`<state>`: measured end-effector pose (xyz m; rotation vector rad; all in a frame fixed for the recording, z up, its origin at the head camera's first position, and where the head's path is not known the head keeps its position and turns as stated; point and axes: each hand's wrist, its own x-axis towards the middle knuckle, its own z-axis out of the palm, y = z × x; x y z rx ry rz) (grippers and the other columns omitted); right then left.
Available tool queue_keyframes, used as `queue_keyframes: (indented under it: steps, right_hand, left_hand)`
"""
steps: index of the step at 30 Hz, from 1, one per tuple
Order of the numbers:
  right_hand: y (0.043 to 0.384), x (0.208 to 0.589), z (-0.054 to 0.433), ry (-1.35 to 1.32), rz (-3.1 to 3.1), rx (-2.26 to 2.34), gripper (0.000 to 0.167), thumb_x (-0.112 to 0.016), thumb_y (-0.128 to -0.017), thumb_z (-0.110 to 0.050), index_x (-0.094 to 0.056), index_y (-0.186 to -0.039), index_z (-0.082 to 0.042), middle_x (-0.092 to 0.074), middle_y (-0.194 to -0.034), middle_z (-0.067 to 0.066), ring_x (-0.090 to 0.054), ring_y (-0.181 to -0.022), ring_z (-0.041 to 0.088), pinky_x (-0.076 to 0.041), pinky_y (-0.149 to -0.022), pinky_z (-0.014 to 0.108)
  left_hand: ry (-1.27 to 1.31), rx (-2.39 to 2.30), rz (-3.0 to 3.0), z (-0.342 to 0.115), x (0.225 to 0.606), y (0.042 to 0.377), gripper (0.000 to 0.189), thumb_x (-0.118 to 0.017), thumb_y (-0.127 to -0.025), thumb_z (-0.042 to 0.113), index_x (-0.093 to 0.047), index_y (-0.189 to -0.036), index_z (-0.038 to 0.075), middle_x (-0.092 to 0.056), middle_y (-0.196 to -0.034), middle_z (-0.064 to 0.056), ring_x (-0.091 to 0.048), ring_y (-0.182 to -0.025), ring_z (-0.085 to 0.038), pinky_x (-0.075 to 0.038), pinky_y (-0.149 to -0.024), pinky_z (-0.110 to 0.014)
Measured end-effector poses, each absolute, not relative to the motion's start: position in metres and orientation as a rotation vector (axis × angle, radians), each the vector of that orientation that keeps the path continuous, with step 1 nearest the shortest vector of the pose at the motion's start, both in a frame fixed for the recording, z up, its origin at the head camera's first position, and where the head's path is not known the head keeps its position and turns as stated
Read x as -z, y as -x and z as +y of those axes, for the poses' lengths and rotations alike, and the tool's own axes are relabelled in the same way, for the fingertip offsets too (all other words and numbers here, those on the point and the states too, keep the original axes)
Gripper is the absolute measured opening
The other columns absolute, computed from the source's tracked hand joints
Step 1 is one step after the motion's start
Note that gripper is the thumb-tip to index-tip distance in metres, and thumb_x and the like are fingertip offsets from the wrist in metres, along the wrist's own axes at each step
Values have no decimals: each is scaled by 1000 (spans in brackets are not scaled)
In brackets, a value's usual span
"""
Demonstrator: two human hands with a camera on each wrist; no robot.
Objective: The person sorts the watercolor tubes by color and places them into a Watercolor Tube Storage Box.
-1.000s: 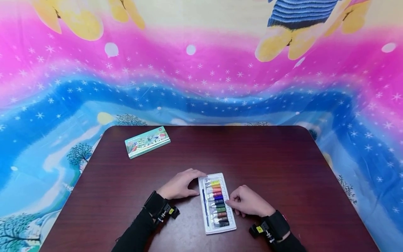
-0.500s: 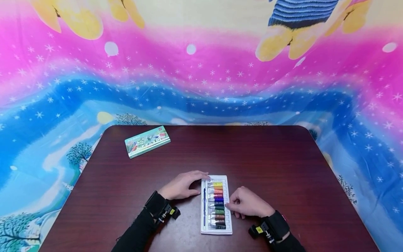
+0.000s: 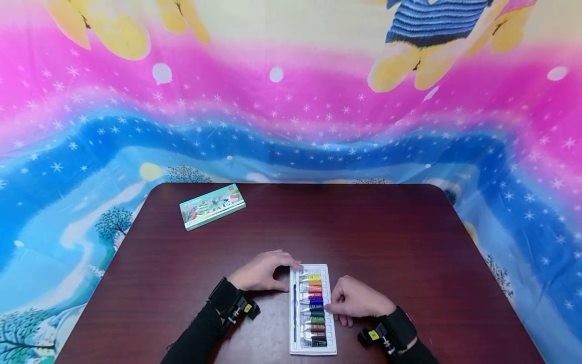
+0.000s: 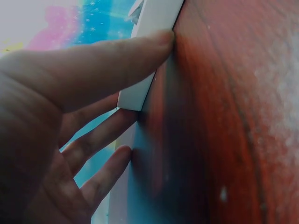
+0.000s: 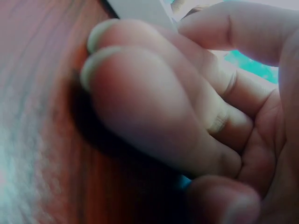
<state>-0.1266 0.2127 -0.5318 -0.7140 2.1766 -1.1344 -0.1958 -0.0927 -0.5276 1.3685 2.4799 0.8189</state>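
Note:
A white tray of paint tubes (image 3: 332, 349) lies lengthwise on the table in the head view. Several coloured tubes (image 3: 312, 301) fill it in a column, with a thin blue paintbrush (image 3: 295, 313) along the left side. My left hand (image 3: 261, 270) rests at its far left corner, thumb against the side wall and fingers spread past the corner, as the left wrist view shows. From the right, my right hand (image 3: 361, 298) pinches the tray's edge near mid-length, its other fingers curled close over the table. The tray's white edge (image 5: 142, 11) is partly hidden behind those fingers.
A flat green illustrated box (image 3: 212, 206) lies slanted at the table's far left. The dark red-brown table (image 3: 386, 227) ends in front of a colourful printed cloth (image 3: 291, 121). Each wrist wears a black strap with a small camera.
The tray has turned from a slight slant to nearly straight and slid toward the near side. My right hand has come slightly nearer with it; the left hand has stayed almost in place.

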Motion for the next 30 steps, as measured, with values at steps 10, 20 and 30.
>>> queue_keyframes:
  steps: [10,20,30]
  right_hand:
    - [128,536,214,690,2141,1188,41,-66,-102,-25,-74,-63,-13,-68,-55,-3,-65,-42,13,-53,-42,30]
    - [128,535,217,688,2142,1206,42,-66,-102,-29,-75,-64,-14,-69,-56,-2,-65,-43,14,-47,-39,23]
    - [128,535,217,681,2142,1214,46,-66,-101,-37,-74,-62,-14,-69,-56,0,-65,-43,16,-46,-37,25]
  left_hand:
    - [-1372,-831,2454,-95,529,196,55,-84,-88,30,-66,-139,22,-67,-134,6,-59,-123,-13,-49,-106,-34]
    - [-1040,-763,2871,-113,528,225,60,-81,-91,27,-59,-146,18,-61,-145,-2,-55,-135,-26,-43,-113,-52]
    - [188,-648,3361,-212,514,275,62,-70,-97,35,-53,-150,8,-50,-147,-26,-44,-131,-54,-37,-101,-71]
